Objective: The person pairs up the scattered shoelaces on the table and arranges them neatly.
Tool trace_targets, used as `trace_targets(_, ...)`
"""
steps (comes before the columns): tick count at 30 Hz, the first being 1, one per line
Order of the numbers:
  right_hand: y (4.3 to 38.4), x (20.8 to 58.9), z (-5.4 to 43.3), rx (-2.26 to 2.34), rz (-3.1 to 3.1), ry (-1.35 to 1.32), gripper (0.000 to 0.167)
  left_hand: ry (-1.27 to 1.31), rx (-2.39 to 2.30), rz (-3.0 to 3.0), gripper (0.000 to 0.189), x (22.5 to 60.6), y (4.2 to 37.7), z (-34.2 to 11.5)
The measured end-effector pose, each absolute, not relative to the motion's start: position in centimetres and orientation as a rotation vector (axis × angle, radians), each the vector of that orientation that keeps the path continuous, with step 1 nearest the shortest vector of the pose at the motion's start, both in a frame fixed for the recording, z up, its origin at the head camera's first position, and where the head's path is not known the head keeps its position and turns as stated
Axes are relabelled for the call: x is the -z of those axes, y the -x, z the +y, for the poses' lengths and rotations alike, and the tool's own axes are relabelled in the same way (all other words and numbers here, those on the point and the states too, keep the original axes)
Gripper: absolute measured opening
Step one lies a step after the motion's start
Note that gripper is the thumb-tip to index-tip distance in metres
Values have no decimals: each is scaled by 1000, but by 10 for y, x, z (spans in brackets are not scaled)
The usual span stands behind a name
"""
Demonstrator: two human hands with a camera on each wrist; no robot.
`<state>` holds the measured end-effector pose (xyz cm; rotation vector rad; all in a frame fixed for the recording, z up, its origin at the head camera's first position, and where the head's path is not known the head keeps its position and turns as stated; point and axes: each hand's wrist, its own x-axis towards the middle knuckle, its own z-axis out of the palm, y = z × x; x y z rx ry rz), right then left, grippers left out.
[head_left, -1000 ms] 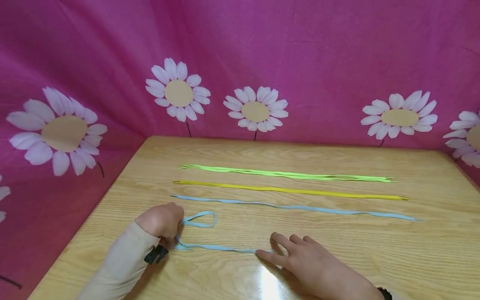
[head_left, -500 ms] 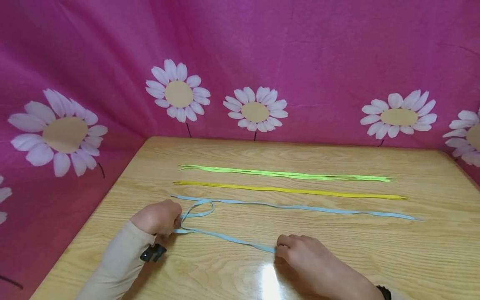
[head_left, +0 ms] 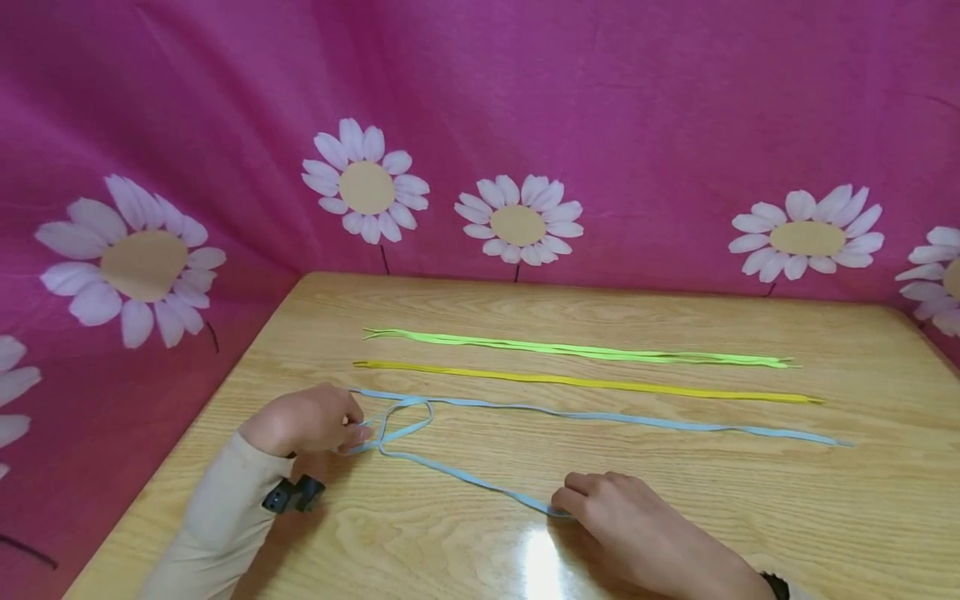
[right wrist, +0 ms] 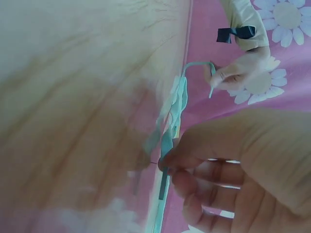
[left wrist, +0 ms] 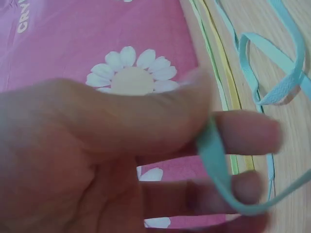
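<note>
A light-blue shoelace [head_left: 465,477] lies looped on the table between both hands. My left hand [head_left: 303,421], at the left, pinches one part of it between thumb and index finger; in the left wrist view a stretch of lace [left wrist: 214,160] hangs in a curve below that pinch, across the other fingers. To the right, my right hand [head_left: 630,517] pinches the lace close to its end, low over the tabletop, and the tip [right wrist: 162,189] sticks out past the thumb in the right wrist view. The lace's loop touches or overlaps a second, straight blue shoelace [head_left: 637,417].
Beyond the blue laces, a yellow shoelace [head_left: 585,382] and a bundle of neon-green shoelaces [head_left: 585,352] are laid out straight, side by side. Pink cloth [head_left: 645,125] with white daisies closes off the wooden table [head_left: 525,298] at the back and left.
The right hand has gone from touching the lace with spread fingers to pinching its end, shifting slightly right. The left hand has risen and moved a little left, and the lace's loops have shifted.
</note>
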<state>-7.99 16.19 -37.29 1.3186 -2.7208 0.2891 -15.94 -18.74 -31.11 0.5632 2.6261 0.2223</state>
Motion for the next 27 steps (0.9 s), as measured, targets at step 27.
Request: trace_targets(27,86,362,173,-376,-2569,-1151,29,-436,-682,3166,10,289,161,-196)
